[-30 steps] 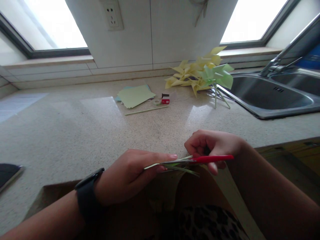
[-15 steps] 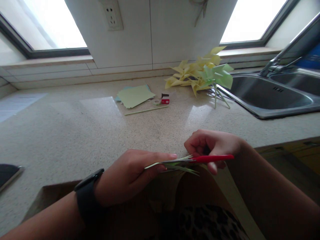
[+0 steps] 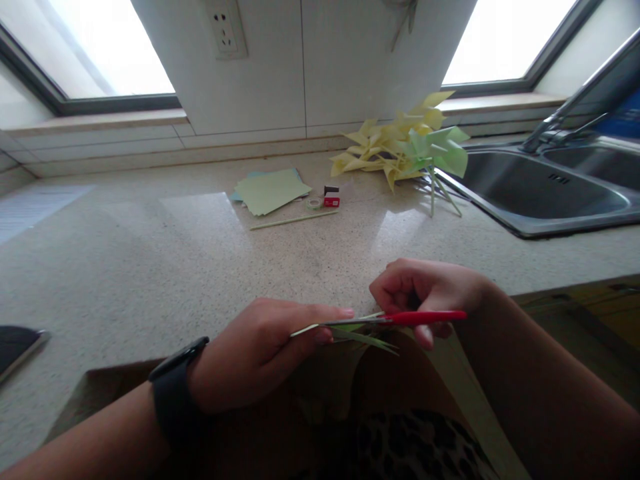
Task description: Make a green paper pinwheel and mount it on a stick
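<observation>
Left hand (image 3: 270,350) pinches splayed paper strips (image 3: 367,339); right hand (image 3: 430,287) grips scissors (image 3: 407,319) (metal, red-handled).

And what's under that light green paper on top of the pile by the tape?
Bluish paper pokes out past the left corner of the light green paper. The middle is covered, so I can't tell how many sheets are there.
</observation>
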The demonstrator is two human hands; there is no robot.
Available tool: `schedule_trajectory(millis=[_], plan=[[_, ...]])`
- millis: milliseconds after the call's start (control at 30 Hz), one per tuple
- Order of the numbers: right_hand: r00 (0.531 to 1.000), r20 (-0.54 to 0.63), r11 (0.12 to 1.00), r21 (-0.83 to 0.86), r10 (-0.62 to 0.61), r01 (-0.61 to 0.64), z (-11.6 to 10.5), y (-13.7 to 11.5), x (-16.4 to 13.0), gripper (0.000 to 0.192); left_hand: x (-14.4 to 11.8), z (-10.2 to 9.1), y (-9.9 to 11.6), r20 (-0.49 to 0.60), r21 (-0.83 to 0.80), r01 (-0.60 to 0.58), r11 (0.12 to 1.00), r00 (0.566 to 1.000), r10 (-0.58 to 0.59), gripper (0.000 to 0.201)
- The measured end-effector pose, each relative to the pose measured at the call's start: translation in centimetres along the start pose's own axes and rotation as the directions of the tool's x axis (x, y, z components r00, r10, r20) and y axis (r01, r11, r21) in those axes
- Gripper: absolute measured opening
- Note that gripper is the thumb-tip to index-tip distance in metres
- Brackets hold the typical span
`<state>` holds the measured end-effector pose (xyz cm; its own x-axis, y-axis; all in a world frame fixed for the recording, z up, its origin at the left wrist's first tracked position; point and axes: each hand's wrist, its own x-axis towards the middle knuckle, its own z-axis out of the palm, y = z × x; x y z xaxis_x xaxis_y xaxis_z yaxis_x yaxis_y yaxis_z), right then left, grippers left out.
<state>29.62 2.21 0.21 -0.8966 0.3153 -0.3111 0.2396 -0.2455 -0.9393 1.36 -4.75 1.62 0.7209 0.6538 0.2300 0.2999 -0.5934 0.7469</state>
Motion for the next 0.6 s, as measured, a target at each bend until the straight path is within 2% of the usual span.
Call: schedule_trajectory(millis=[133,333,500,600], plan=[[1.0,-0.021,1.0,-0.027,-0.004,0.004,0.0,0.0,0.0,0.049,0.0,-0.1,-0.1,-0.006,0.004,-0.005,1.0,1.0,0.005,0.033],[1.0,-0.014,1.0,0.019,0.0,0.0,0.0,0.2,-0.1,0.049,0.0,-0.2,-0.1,-0.021,0.035,-0.01,0.999,1.0,0.011,0.033],[0.997,-0.012,0.997,0.004,-0.075,0.075,-0.3,0.9,-0.1,0.05,-0.3,-0.3,-0.3,-0.036,0.026,0.029,0.999,0.999,-0.028,0.034],[0.987,-0.07,0.99,-0.024,-0.143,0.141,-0.1,1.4,-0.3,0.053,-0.4,-0.4,-0.3,-0.06,-0.025,0.047,0.999,0.997,-0.048,0.036]])
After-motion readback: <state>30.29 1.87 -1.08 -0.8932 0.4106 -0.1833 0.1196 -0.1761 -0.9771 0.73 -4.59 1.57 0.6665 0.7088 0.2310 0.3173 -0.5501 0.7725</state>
